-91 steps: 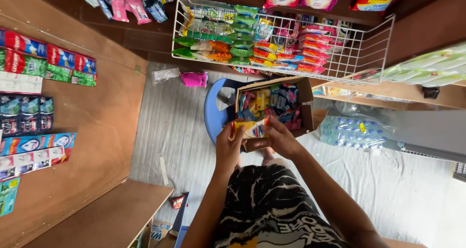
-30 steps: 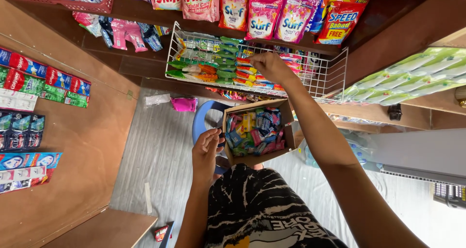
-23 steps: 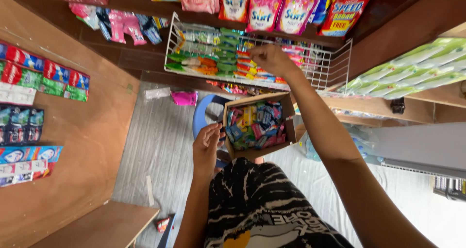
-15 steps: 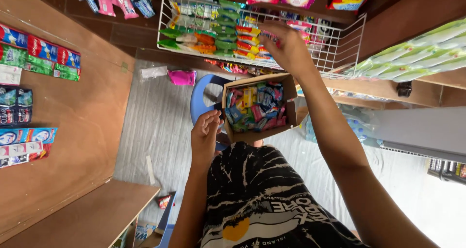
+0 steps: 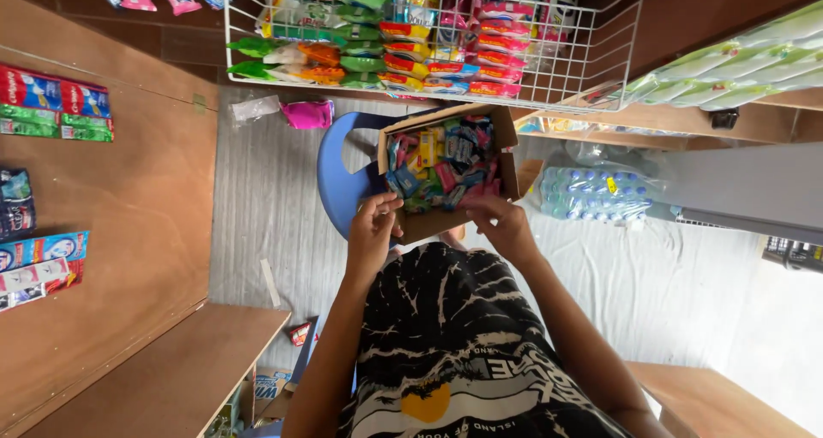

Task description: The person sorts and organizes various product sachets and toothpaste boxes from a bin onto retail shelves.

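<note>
I am looking down at the cardboard box (image 5: pixel 446 168) sitting on the blue chair (image 5: pixel 339 181). My left hand (image 5: pixel 371 232) is gripping its near edge. My right hand (image 5: pixel 506 224) is digging in, grip hidden. Packets (image 5: pixel 441 159) are filling the box, so lots are left for the wire basket (image 5: pixel 429 39).

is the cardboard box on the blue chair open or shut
Open. The cardboard box has its flaps folded outward, and the colourful small packets filling it show from above. Both hands rest at its near edge.

Both hands, left (image 5: pixel 370 228) and right (image 5: pixel 506 224), seemingly grip the cardboard box (image 5: pixel 446 165) of sachets on a blue chair (image 5: pixel 339 177)
</note>
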